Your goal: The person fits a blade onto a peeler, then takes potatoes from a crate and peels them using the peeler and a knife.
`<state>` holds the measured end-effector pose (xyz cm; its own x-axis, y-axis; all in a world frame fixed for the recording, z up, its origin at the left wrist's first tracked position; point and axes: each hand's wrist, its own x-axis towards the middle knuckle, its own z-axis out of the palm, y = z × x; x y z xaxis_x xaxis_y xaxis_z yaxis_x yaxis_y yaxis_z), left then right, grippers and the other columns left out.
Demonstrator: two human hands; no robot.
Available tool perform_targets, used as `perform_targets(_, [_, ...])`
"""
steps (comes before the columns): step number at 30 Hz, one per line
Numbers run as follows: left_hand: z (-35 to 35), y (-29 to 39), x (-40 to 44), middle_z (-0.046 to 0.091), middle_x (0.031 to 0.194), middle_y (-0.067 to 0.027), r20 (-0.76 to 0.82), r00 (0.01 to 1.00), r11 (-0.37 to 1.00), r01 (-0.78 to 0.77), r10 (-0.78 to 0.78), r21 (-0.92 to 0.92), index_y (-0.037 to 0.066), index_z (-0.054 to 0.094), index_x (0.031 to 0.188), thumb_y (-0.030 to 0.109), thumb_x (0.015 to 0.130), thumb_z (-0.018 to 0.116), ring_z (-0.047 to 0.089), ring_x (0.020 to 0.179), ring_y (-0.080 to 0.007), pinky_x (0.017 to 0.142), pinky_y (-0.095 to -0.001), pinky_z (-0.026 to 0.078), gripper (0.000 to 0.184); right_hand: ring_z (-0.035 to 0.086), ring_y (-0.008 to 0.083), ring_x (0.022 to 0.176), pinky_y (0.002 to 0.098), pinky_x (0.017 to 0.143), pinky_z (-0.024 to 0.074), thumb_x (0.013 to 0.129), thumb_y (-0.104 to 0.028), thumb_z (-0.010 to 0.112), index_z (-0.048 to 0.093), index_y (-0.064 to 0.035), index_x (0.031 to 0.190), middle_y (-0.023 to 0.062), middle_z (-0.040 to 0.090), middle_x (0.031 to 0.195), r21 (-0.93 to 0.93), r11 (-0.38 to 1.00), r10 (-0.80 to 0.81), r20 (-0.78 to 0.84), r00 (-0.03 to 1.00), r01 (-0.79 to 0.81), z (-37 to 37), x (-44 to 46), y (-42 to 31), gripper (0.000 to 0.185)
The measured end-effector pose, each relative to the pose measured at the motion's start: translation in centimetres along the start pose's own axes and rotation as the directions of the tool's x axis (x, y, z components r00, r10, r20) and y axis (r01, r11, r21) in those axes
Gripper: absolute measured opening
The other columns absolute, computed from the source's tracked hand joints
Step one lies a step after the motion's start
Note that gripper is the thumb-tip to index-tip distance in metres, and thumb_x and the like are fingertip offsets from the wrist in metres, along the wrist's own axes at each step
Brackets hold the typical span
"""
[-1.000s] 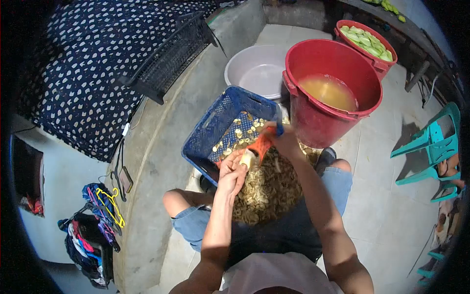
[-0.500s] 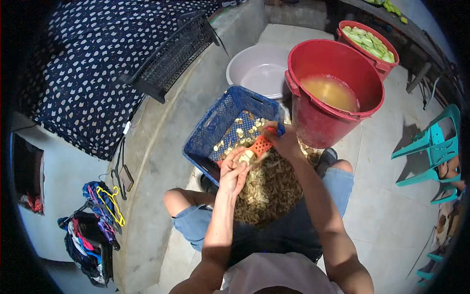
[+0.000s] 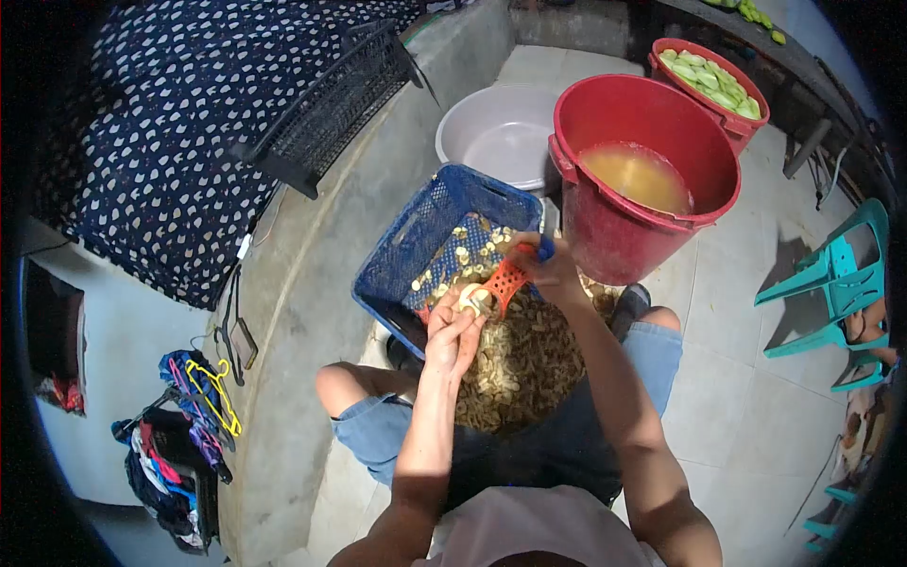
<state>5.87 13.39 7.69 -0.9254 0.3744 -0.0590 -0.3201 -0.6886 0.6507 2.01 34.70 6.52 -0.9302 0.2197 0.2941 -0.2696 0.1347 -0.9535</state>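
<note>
My left hand point(image 3: 454, 331) is closed round a pale peeled piece point(image 3: 474, 300), held at its fingertips over the pile. My right hand point(image 3: 545, 265) is wrapped round an orange perforated tool point(image 3: 506, 280), whose end is beside the pale piece. A blue-handled blade point(image 3: 548, 236) also sticks up from my right hand. Below both hands lies a heap of brownish peelings point(image 3: 515, 378) between my legs. Just beyond my left hand stands a blue mesh crate point(image 3: 387, 255) with small pale slices point(image 3: 462, 253) inside.
A red bucket point(image 3: 605, 236) of yellowish liquid stands front right, beside a grey basin point(image 3: 496, 137). Behind it is a red tub point(image 3: 742, 129) of green pieces. Teal chairs point(image 3: 836, 274) stand at right, near part of another person. A black crate point(image 3: 326, 118) leans on the ledge at left.
The pale piece has turned in my left fingers and shows a rounder face. The orange tool has shifted slightly, and the blade in my right hand stands out more clearly.
</note>
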Motion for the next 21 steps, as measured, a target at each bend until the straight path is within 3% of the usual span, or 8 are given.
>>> perform_targets(2, [0.4,0.0,0.0,0.058,0.119,-0.0134,0.021,0.999,0.999,-0.037,0.037,0.030,-0.002,0.050,0.121,0.009,0.079,0.073,0.057,0.111,-0.0260,0.102,-0.0403,0.042,0.049,0.061,0.0123,0.070,0.0282,0.066,0.0497,0.082,-0.014,0.071,0.066,-0.0048,0.084,0.0024,0.065,0.075,-0.058,0.989,-0.137,-0.046,0.989,0.134,0.3,-0.1,0.0,0.011])
perform_targets(3, [0.3,0.1,0.1,0.058,0.120,-0.0137,0.016,1.000,0.998,-0.012,0.013,-0.056,0.000,0.050,0.121,0.008,0.080,0.073,0.057,0.111,-0.0262,0.103,-0.0402,0.042,0.048,0.062,0.0132,0.071,0.0285,0.068,0.0504,0.082,-0.013,0.071,0.067,-0.0055,0.086,0.0028,0.067,0.079,-0.113,0.991,-0.060,0.042,0.997,0.064,-0.8,0.5,2.3,0.010])
perform_targets(6, [1.2,0.7,-0.1,0.057,0.120,-0.0129,0.018,1.000,0.999,0.021,-0.020,-0.039,0.000,0.050,0.122,0.007,0.080,0.072,0.057,0.110,-0.0257,0.101,-0.0397,0.044,0.048,0.062,0.0132,0.070,0.0282,0.067,0.0499,0.082,-0.014,0.072,0.067,-0.0051,0.086,0.0024,0.067,0.079,0.020,1.000,0.020,-0.025,0.999,-0.019,-0.2,0.1,0.0,0.011])
perform_targets(8, [1.0,0.3,-0.2,0.058,0.120,-0.0131,-0.007,1.000,1.000,-0.003,0.003,0.022,0.000,0.050,0.123,0.007,0.079,0.073,0.058,0.109,-0.0260,0.100,-0.0395,0.045,0.050,0.062,0.0128,0.070,0.0278,0.066,0.0495,0.083,-0.013,0.071,0.067,-0.0043,0.087,0.0028,0.067,0.079,0.071,0.996,-0.045,-0.011,0.999,0.046,0.6,-0.4,-0.1,0.011])
perform_targets(10, [0.7,0.2,0.0,0.059,0.118,-0.0133,0.042,0.998,0.999,-0.038,0.037,0.023,-0.001,0.051,0.122,0.006,0.079,0.072,0.057,0.110,-0.0270,0.100,-0.0401,0.045,0.048,0.061,0.0124,0.071,0.0272,0.067,0.0496,0.083,-0.012,0.071,0.066,-0.0037,0.088,0.0028,0.067,0.079,-0.037,0.995,-0.089,-0.010,0.996,0.089,0.2,-0.4,-0.3,0.011])
perform_targets(14, [0.3,0.6,0.0,0.060,0.114,-0.0138,0.051,0.998,0.997,0.028,-0.024,-0.073,-0.002,0.053,0.117,0.006,0.080,0.070,0.058,0.107,-0.0259,0.093,-0.0372,0.047,0.041,0.061,0.0116,0.073,0.0274,0.067,0.0490,0.083,-0.014,0.072,0.066,-0.0034,0.088,0.0017,0.067,0.080,0.045,0.999,-0.017,-0.021,1.000,0.018,0.0,0.0,-2.2,0.013])
perform_targets(18, [-0.5,0.3,0.0,0.060,0.114,-0.0148,0.026,0.999,0.998,0.034,-0.036,0.052,-0.003,0.051,0.120,0.007,0.080,0.070,0.058,0.107,-0.0263,0.092,-0.0382,0.047,0.045,0.061,0.0108,0.073,0.0270,0.067,0.0490,0.081,-0.008,0.070,0.066,-0.0034,0.084,0.0027,0.066,0.078,0.002,0.996,-0.084,-0.046,0.995,0.084,0.2,-0.4,0.5,0.007])
perform_targets(21, [0.7,0.8,0.2,0.059,0.115,-0.0150,0.019,1.000,0.997,0.024,-0.023,-0.076,-0.004,0.050,0.119,0.006,0.081,0.069,0.057,0.108,-0.0254,0.096,-0.0384,0.045,0.044,0.061,0.0106,0.073,0.0268,0.068,0.0493,0.081,-0.009,0.070,0.066,-0.0030,0.085,0.0032,0.065,0.077,-0.040,0.997,-0.064,0.000,0.998,0.064,-0.7,0.3,-0.2,0.008])
